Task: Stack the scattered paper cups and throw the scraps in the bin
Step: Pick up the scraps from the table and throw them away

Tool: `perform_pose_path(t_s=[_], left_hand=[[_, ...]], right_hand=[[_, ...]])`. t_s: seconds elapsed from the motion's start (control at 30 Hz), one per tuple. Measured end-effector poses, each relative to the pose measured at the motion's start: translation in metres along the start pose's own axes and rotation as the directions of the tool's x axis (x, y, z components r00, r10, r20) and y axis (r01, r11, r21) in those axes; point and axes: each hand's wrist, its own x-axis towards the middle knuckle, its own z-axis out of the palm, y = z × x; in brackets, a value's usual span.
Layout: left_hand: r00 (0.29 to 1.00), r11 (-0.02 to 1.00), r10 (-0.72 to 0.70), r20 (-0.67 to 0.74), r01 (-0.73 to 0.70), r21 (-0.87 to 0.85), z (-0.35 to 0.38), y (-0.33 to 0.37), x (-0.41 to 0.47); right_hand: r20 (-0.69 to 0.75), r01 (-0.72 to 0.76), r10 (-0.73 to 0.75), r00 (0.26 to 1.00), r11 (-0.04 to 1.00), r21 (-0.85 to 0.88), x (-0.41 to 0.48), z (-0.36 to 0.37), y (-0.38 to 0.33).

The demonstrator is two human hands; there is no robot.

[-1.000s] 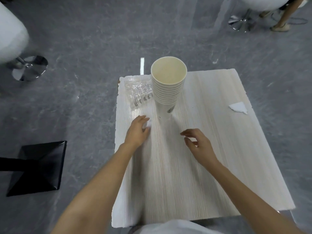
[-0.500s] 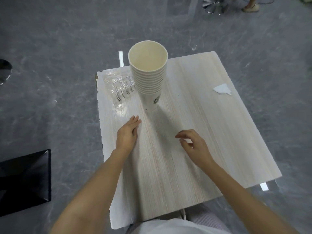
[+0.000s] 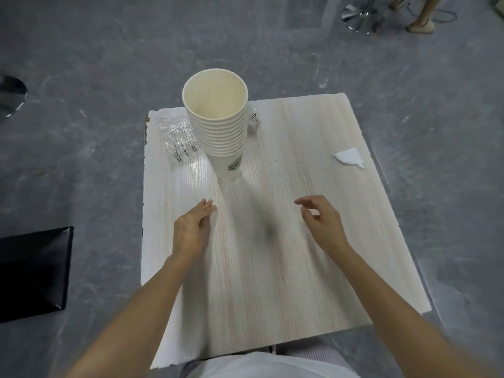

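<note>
One black shape (image 3: 32, 271), perhaps the bin, sat on the floor at 9 o'clock from the desk (image 3: 272, 282). A clear wrapper (image 3: 180, 140) lay at 11 o'clock, just beside the stack (image 3: 218, 126) of cups standing at 12. The left hand (image 3: 191, 227) lay flat with straight fingers, empty, at 6 o'clock from the stack. The right hand (image 3: 321, 222) hovered with loosely curled fingers, also empty. A scrap (image 3: 350, 156) lay at 2 o'clock, near the edge. The likely trouble: an arm reaching for the wrapper could brush the tall stack and topple it. A careless swipe could push the scrap off the desk.
</note>
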Motion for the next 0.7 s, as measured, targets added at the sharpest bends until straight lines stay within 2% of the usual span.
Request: perform_pose_path(t_s=[0.2,0.33,0.43,0.57,0.7], left_hand=[[0.993,0.998,-0.015,-0.117,0.021,0.058,0.026,0.014,-0.026],[0.986,0.985,-0.044,-0.162,0.070,0.160,0.034,0.033,-0.031],[0.976,0.986,-0.091,-0.199,0.116,0.117,0.044,0.043,-0.034],[0.962,0.987,-0.141,-0.232,0.154,0.043,0.055,0.050,-0.034],[0.954,0.985,-0.169,-0.249,0.174,-0.002,0.062,0.059,-0.034]], right_hand=[[-0.065,0.000,-0.011,0.998,0.985,-0.172,0.065,-0.046,0.034],[-0.104,0.003,-0.033,0.994,0.960,-0.279,0.103,-0.063,0.056],[-0.131,0.024,-0.076,0.989,0.933,-0.358,0.128,-0.072,0.076],[-0.028,0.057,-0.083,0.996,0.857,-0.512,0.144,-0.080,0.097],[0.046,0.106,-0.095,0.994,0.890,-0.443,0.148,-0.078,0.105]])
